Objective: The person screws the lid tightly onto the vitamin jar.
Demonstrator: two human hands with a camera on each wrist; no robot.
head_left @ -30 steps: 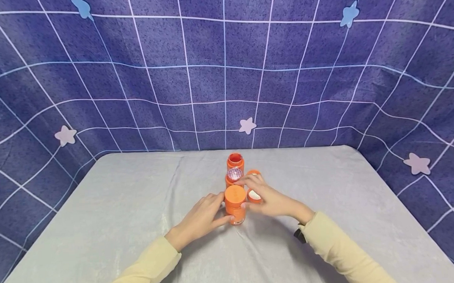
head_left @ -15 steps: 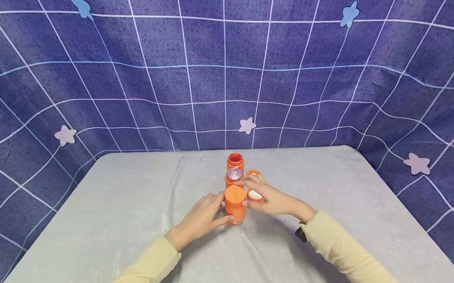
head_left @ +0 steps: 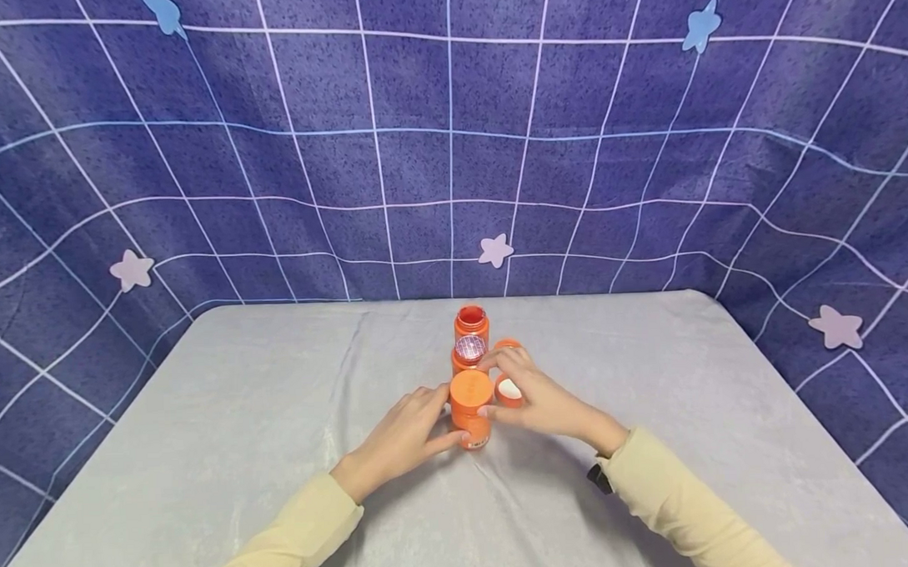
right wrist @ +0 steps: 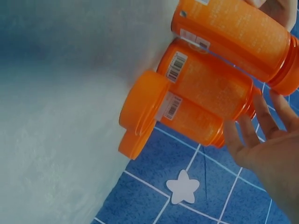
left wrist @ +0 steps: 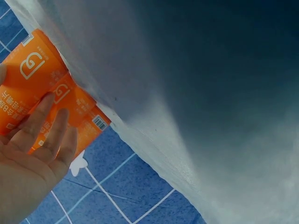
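Ideally: orange bottle (head_left: 470, 425) steadied low, its cap (head_left: 471, 389) handled level, without tipping. Left hand (head_left: 407, 433): thumb and fingers curve round the lower body, gripping it. Right hand (head_left: 536, 401): half-open, arched beside the cap; whether it pinches cannot be told. Bottle position: upright, between both hands.

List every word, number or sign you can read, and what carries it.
"B族": front bottle; adjoining characters too small or partly hidden.
Line logo, no readable letters: front bottle and middle bottle.
Barcodes, digits unreadable: front bottle, middle bottle, rear bottle.
Marks on front cap: too faint to read.
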